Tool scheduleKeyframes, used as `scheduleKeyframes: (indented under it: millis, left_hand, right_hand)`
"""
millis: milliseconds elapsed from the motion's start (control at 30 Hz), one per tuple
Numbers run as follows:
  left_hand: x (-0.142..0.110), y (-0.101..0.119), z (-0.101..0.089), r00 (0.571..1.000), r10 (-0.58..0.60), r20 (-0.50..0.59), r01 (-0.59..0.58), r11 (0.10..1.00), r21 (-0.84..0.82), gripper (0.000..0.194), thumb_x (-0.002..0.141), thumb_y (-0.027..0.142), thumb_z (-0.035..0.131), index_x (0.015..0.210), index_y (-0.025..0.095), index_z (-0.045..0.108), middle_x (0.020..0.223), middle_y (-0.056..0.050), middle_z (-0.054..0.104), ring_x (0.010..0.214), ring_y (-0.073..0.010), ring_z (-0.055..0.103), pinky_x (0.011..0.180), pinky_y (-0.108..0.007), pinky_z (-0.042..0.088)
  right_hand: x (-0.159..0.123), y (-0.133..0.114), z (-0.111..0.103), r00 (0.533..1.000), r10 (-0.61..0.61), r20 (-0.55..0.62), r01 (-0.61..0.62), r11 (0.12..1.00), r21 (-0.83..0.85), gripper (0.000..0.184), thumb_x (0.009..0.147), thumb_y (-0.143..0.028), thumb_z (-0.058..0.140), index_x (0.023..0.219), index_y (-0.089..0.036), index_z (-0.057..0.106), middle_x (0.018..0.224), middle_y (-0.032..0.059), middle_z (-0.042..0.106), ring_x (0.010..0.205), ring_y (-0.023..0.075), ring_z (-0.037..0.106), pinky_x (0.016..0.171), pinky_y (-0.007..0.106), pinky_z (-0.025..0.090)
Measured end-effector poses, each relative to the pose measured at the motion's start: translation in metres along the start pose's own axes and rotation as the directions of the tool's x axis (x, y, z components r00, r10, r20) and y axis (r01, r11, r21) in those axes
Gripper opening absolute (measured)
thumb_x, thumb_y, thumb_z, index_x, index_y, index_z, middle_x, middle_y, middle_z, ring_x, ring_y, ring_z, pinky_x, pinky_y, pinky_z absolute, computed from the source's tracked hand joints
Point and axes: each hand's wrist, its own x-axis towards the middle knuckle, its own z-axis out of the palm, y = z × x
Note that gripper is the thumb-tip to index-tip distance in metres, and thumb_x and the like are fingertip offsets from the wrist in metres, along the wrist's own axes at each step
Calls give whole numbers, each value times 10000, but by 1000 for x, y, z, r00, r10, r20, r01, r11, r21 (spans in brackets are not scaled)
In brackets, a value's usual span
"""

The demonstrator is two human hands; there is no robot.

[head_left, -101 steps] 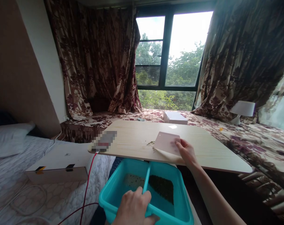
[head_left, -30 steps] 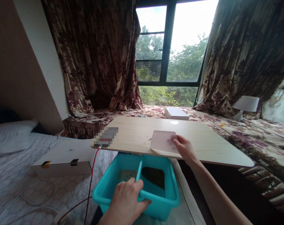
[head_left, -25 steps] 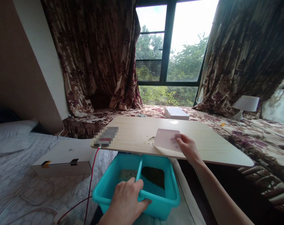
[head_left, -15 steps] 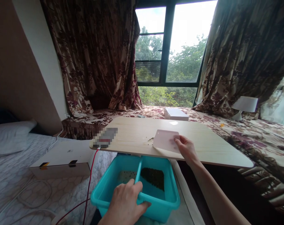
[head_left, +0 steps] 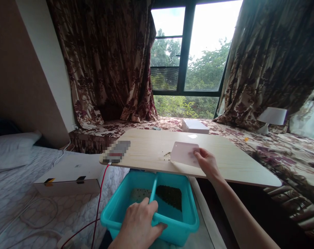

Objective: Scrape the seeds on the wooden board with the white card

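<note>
My left hand grips the near rim of a turquoise two-compartment bin held below the table's front edge. Its left compartment holds pale grains, its right one dark grains. My right hand holds a pale pink plastic scraper card, tilted with its lower edge on the light wooden table. A small heap of grains lies on the table just left of the card.
A blurred-out flat object with a red cable lies at the table's left end. A white cardboard box rests on the bed at left. Behind the table are a white box and a lamp.
Over the last second the card slid a little left and right near the grain heap. Since 3.4 s ago the bin sits lower and farther from the camera.
</note>
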Motion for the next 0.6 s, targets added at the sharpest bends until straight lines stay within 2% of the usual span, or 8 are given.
scheduleKeyframes:
  millis: [133, 333, 600]
  left_hand:
    - [0, 2, 0, 1000, 2, -15, -1, 1000, 7, 154, 751, 396, 585, 769, 246, 553, 834, 4, 595, 817, -225, 595, 676, -298, 371]
    - [0, 5, -5, 999, -30, 31, 29, 999, 30, 147, 757, 383, 572, 790, 241, 556, 873, -5, 603, 848, -216, 593, 690, -285, 369]
    - [2, 2, -3, 1000, -7, -8, 7, 1000, 6, 149, 745, 387, 572, 766, 241, 551, 840, -2, 599, 811, -223, 596, 659, -290, 365]
  right_hand:
    - [0, -3, 0, 1000, -12, -12, 12, 1000, -13, 281, 690, -341, 561, 853, -138, 667, 834, 90, 714, 695, 182, 631, 563, 263, 482]
    - [-1, -3, 2, 999, -41, 20, 42, 999, -30, 272, 685, -355, 561, 811, -141, 671, 783, 74, 707, 682, 184, 623, 539, 257, 470]
    - [1, -4, 5, 999, -43, 21, 43, 999, -14, 288, 694, -350, 546, 859, -142, 658, 800, 82, 708, 678, 181, 619, 539, 260, 465]
